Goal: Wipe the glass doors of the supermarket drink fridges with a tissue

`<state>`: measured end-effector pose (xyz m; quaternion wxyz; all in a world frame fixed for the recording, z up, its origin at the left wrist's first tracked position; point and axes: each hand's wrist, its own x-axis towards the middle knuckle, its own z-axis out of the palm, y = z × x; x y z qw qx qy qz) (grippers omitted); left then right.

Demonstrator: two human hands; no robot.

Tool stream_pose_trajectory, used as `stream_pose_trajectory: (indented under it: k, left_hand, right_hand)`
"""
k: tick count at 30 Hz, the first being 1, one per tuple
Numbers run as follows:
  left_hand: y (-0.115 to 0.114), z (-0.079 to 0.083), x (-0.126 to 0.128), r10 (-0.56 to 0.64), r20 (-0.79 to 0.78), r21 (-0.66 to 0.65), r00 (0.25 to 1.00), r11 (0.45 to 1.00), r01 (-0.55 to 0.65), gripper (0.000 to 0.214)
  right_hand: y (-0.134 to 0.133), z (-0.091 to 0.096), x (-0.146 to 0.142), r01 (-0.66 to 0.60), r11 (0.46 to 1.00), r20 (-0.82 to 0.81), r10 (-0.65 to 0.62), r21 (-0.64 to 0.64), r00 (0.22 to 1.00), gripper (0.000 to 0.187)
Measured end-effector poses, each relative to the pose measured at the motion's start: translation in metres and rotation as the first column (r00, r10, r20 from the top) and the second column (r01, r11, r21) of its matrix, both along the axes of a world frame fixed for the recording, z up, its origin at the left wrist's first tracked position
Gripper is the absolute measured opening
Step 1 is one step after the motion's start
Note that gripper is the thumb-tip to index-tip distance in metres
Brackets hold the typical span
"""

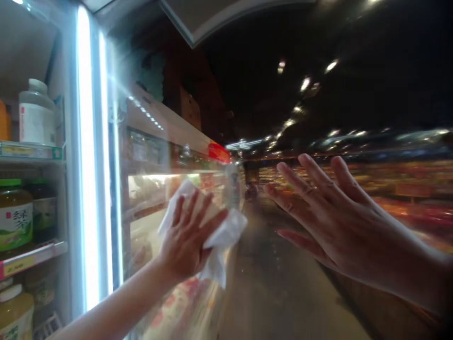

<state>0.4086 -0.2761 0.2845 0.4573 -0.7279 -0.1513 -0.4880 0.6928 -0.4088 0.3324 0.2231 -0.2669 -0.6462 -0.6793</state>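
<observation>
My left hand (186, 236) is pressed flat with spread fingers over a crumpled white wipe (226, 229), holding it against the glass door pane (152, 208) of a lit drinks fridge. Parts of the wipe stick out above the fingers and hang down on the right. To the right, my right hand (318, 217) is raised in the air, palm away from me, fingers apart, and nothing is in it. Whether it touches any surface I cannot tell.
At left, fridge shelves (31, 255) carry a pale-labelled bottle (37, 115) and a green-lidded drink bottle (14, 215), beside a bright light strip (88, 165). Beyond the glass runs another lit shelf unit with a red sign (219, 153). An aisle floor (272, 283) and blurred store shelves (406, 189) lie at right.
</observation>
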Motion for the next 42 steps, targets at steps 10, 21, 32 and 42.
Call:
stream_pose_trajectory:
  k: [10, 21, 32, 42]
  left_hand:
    - [0.031, 0.046, -0.066, -0.087, 0.445, -0.125, 0.891, 0.979, 0.158, 0.067]
    - [0.052, 0.026, -0.096, -0.095, 0.426, -0.099, 0.9, 0.984, 0.151, 0.061]
    - [0.054, -0.044, -0.084, -0.06, 0.515, -0.132, 0.855, 0.98, 0.149, 0.065]
    - [0.023, -0.083, -0.018, -0.041, 0.435, -0.158, 0.9, 0.98, 0.121, 0.072]
  right_hand:
    - [0.021, -0.01, -0.045, 0.016, 0.999, -0.055, -0.018, -0.032, 0.998, 0.072]
    - [0.016, -0.038, -0.063, 0.148, 0.988, -0.142, -0.151, -0.033, 0.978, 0.067]
    - [0.027, -0.071, -0.07, 0.133, 0.991, -0.351, -0.132, -0.021, 0.927, 0.07]
    - [0.028, -0.097, -0.075, 0.133, 0.988, -0.474, -0.157, -0.084, 0.867, 0.073]
